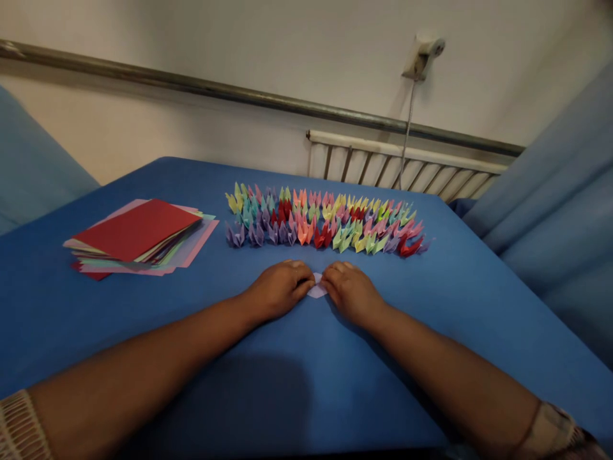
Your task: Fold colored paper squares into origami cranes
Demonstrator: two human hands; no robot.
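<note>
Pinching the lilac paper [317, 292] at both sides, your left hand [281, 287] and right hand [353, 291] presumably steady it against the blue table [479, 300]; folded paper figures [323, 237] stand just beyond, likely leaving your fingers room.

Dim, soft light seems to fall from above: the metal rail [239, 94] behind the paper cranes [322, 237] darkens the wall [249, 38] just beneath it, and a broad, blurry-edged shadow spreads over the blue table [479, 300] on the cranes' near side. The curtain [560, 204] right of the cranes sinks into gloom — while wide-lens distortion stretches things farthest from them, whose fine folds look slightly smeared.
</note>
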